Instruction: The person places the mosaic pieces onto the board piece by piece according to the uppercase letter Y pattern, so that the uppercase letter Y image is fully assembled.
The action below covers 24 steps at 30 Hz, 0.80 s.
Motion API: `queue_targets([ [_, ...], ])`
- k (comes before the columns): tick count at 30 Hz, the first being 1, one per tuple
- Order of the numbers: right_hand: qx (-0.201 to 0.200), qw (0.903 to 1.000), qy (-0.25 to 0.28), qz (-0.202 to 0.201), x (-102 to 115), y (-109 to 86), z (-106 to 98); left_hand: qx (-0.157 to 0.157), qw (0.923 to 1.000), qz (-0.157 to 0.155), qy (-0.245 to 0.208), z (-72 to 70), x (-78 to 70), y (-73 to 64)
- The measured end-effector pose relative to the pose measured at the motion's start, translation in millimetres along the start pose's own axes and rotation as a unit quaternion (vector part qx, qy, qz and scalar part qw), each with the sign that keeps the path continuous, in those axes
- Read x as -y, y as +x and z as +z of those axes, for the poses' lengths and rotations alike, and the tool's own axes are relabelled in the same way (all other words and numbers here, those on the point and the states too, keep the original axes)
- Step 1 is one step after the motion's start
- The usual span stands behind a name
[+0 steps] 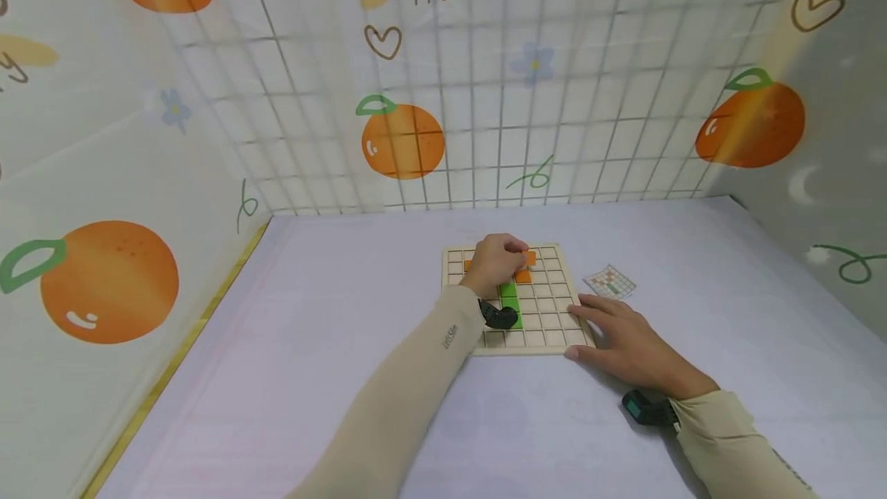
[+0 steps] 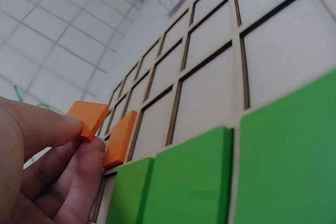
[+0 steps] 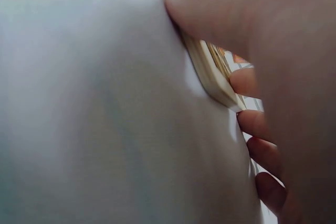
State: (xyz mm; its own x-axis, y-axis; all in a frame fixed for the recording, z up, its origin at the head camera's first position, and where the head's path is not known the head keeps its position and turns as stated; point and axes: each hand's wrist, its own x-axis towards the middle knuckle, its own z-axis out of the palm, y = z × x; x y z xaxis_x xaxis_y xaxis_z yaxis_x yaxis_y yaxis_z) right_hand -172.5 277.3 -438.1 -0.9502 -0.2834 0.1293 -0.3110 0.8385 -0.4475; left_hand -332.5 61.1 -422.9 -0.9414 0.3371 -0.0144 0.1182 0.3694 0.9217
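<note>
In the head view, a wooden grid board (image 1: 552,320) lies on the table. My left hand (image 1: 490,262) is over its far part. Thumb and fingers pinch a square orange tile (image 2: 86,116), tilted just above the grid. Beside it another orange tile (image 2: 119,140) sits on the board, next to a row of green tiles (image 2: 191,177). More orange (image 1: 467,265) shows left of my left hand, which partly hides it. My right hand (image 1: 627,345) rests at the board's near right corner, fingers extended, its thumb touching the near edge and fingertips along the right edge.
A small printed card (image 1: 610,282) with a coloured grid pattern lies to the right of the board. Behind the table (image 1: 333,291) hangs a white curtain (image 1: 471,137) printed with oranges, with a wire grid showing through. Similar printed cloth stands on both sides.
</note>
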Motion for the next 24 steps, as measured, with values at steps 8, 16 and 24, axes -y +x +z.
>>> queue_targets([
  [8, -0.002, 1.0, 0.001, -0.003, -2.1, 0.7, 0.9, -0.015, 0.9991, 0.004, 0.041, 6.6, 0.0, 4.1],
  [16, 0.0, 1.0, 0.0, -0.001, -1.2, 0.9, 0.7, -0.007, 0.9967, 0.016, 0.08, 5.9, -4.7, 0.3],
  [24, 0.002, 1.0, -0.002, 0.008, -1.1, 0.6, 0.5, -0.024, 0.9937, 0.015, 0.109, 10.9, -5.1, 4.1],
])
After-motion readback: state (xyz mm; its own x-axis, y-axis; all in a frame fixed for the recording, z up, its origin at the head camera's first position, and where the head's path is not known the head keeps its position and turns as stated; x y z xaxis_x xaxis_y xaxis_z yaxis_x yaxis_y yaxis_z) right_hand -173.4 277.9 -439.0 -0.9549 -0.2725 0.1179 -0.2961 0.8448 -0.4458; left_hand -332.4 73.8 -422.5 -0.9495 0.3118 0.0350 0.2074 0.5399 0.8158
